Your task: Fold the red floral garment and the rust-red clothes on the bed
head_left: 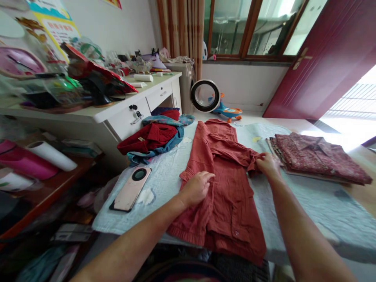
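A rust-red shirt lies lengthwise on a pale blue cloth that covers the table, with its sides folded toward the middle. My left hand presses flat on the shirt's left part, fingers slightly curled. My right hand pinches the cuff end of the sleeve that lies across the shirt at its right edge.
A pink phone lies face down left of the shirt. A heap of red and blue clothes sits at the far left. A folded dark red patterned shirt rests at the right. A cluttered white desk stands to the left.
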### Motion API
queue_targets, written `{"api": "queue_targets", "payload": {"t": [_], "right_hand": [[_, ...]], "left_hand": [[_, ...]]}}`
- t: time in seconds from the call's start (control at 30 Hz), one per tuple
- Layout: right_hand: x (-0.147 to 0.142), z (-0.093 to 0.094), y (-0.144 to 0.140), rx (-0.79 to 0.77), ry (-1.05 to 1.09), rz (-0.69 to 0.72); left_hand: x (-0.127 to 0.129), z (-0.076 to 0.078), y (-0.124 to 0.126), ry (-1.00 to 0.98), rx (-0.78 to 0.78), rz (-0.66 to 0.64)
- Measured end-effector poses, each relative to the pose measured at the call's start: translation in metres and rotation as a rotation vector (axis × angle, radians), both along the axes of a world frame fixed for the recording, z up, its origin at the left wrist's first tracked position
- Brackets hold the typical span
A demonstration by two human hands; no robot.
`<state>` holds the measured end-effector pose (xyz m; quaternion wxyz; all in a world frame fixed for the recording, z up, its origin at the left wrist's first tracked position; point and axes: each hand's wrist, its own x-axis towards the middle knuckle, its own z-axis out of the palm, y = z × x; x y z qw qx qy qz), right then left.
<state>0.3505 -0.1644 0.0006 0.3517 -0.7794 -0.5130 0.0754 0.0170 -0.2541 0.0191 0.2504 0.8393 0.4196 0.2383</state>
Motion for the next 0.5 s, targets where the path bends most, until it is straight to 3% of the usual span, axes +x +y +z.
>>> {"api": "queue_targets", "payload": {"t": [0.07, 0.2, 0.33, 0.5], "right_hand": [[-0.01, 0.004, -0.001, -0.058, -0.293, -0.033], [-0.036, 0.015, 0.007, -0.137, -0.448, 0.157], [-0.044, 0.018, 0.023, -0.2, -0.481, 0.123], [-0.033, 0.015, 0.038, -0.455, -0.366, 0.053]], "left_hand": [[-0.014, 0.003, 0.007, 0.019, 0.083, 0.15], [-0.04, -0.008, 0.021, 0.036, 0.086, 0.444], [-0.055, -0.021, 0.024, -0.001, -0.076, 0.502], [-0.058, -0.018, 0.02, -0.042, -0.257, 0.51]]}}
